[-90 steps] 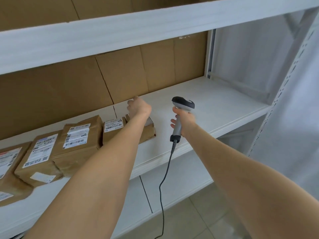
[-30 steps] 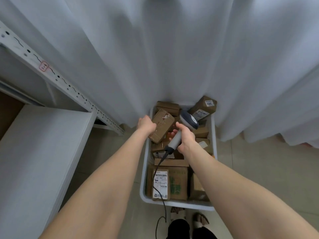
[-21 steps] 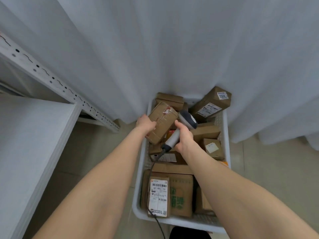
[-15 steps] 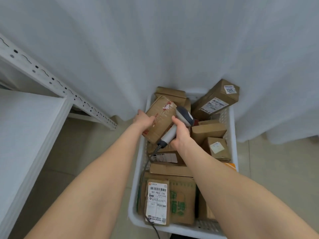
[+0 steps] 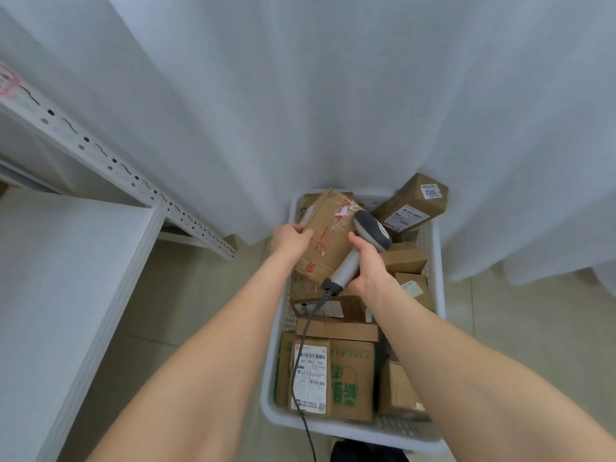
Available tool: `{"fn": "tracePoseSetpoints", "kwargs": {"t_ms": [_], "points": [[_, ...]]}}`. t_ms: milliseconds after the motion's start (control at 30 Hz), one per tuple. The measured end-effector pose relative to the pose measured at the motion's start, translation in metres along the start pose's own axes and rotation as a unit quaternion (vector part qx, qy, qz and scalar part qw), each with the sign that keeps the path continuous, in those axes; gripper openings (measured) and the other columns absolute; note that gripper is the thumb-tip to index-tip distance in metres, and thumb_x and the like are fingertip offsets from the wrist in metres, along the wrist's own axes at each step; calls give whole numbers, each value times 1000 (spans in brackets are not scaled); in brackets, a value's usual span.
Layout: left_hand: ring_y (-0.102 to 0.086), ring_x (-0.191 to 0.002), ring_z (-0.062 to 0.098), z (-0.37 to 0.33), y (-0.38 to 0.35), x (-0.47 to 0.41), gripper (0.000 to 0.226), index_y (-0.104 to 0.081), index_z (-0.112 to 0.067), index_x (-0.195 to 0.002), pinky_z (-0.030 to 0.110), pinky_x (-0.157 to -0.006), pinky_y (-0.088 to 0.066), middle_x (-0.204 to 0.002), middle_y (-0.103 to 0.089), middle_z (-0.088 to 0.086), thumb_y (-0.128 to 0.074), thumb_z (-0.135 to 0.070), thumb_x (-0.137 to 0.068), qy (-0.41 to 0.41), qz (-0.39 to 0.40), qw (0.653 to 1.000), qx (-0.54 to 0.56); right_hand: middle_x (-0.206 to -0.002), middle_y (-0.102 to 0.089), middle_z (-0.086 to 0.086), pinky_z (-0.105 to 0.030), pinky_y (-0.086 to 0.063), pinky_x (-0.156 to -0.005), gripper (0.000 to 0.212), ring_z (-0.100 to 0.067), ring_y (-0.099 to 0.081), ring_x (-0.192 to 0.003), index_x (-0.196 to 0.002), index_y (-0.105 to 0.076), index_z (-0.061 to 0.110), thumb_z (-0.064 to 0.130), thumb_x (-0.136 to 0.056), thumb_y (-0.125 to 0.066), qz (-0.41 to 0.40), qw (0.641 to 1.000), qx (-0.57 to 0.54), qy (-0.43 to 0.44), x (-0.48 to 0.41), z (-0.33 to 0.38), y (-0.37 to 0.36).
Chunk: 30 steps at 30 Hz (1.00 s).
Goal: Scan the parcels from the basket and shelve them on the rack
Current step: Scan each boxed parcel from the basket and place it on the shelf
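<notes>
Rack (image 5: 110, 161) runs down the frame's left side. Mid-frame, the left hand (image 5: 289, 238) grips a taped brown parcel (image 5: 330, 241) just above the white basket (image 5: 433, 268) of boxes. To its right, the right hand (image 5: 366, 266) is wrapped round the scanner (image 5: 371, 228) handle.

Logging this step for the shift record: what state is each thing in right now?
basket: on the floor, holding many parcels.
taped parcel: lifted over the basket, tilted.
left hand: grips the taped parcel's left edge.
scanner: head beside the taped parcel.
right hand: grips the scanner's handle.
corner parcel: leaning on the basket's far rim.
</notes>
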<state>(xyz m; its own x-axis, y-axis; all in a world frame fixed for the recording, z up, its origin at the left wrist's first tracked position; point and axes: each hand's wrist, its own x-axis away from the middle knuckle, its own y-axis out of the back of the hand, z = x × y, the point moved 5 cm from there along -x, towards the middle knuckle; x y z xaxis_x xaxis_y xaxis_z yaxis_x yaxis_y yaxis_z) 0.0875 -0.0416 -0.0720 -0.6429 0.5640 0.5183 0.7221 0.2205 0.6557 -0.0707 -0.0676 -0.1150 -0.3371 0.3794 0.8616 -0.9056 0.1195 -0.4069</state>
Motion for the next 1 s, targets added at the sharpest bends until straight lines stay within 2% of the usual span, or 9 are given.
{"fn": "tracePoseSetpoints", "kwargs": {"t_ms": [167,267,367,467,633,700,767,900,1000], "points": [[-57,-79,16,-52,52,57,24,-67,-17,-102,24,-61,-42,-90,-65,-1,-48,-30,-96,-54,-19,997,49,-118,-64,-14,-61,-50,-87,50,-40,-60,-107,-127,-53,21,34,-83,-73,1,1000,-26,5,77,26,-13],[-55,-74,12,-79,83,95,18,-62,-19,-90,25,-59,-42,-84,-61,-3,-48,-27,-97,-66,-9,995,77,-116,-65,-13,-61,-51,-86,48,-40,-60,-105,-125,-55,23,36,-83,-73,11,999,-34,0,126,39,-23],[-58,-85,16,-100,109,130,13,-57,-20,-89,31,-70,-49,-94,-61,0,-48,-20,-98,-59,8,988,144,-117,-65,-14,-64,-45,-95,48,-41,-60,-107,-125,-56,22,37,-83,-73,21,999,-26,10,175,54,-39],[-58,-90,15,-119,134,160,10,-57,-18,-104,25,-62,-47,-111,-61,5,-51,-21,-97,-52,24,978,202,-116,-66,-14,-63,-49,-89,44,-41,-61,-105,-123,-57,23,36,-84,-72,29,999,-22,26,221,69,-54],[-57,-107,21,-148,172,199,72,-37,-4,-142,29,-78,-50,-129,-53,7,-70,-32,-84,-52,53,976,206,-111,-68,-11,-53,-56,-66,38,-39,-63,-101,-117,-59,26,36,-83,-73,55,997,-27,54,280,89,-61],[-60,-98,18,-156,185,216,85,-33,-2,-143,27,-71,-50,-119,-58,4,-75,-38,-79,-50,76,977,194,-109,-69,-11,-53,-56,-65,38,-39,-63,-100,-115,-60,25,37,-82,-73,66,996,-20,62,301,94,-61],[-58,-84,11,-165,198,234,86,-36,-1,-139,24,-63,-46,-98,-57,-3,-77,-42,-74,-55,81,980,171,-105,-71,-11,-53,-56,-61,35,-39,-64,-98,-112,-61,25,37,-81,-74,77,994,-14,74,321,99,-59],[-61,-91,16,-172,213,276,71,-56,-8,-115,24,-65,-44,-104,-65,4,-79,-54,-65,-66,79,988,113,-107,-71,-10,-53,-56,-70,35,-37,-64,-101,-115,-61,26,38,-83,-71,100,990,5,98,359,104,-49],[-59,-79,5,-170,218,313,55,-56,-15,-106,19,-58,-38,-97,-67,-1,-81,-46,-68,-76,63,985,140,-98,-74,-10,-53,-54,-72,33,-36,-64,-100,-114,-62,25,36,-85,-70,114,987,7,109,387,102,-37]]}}
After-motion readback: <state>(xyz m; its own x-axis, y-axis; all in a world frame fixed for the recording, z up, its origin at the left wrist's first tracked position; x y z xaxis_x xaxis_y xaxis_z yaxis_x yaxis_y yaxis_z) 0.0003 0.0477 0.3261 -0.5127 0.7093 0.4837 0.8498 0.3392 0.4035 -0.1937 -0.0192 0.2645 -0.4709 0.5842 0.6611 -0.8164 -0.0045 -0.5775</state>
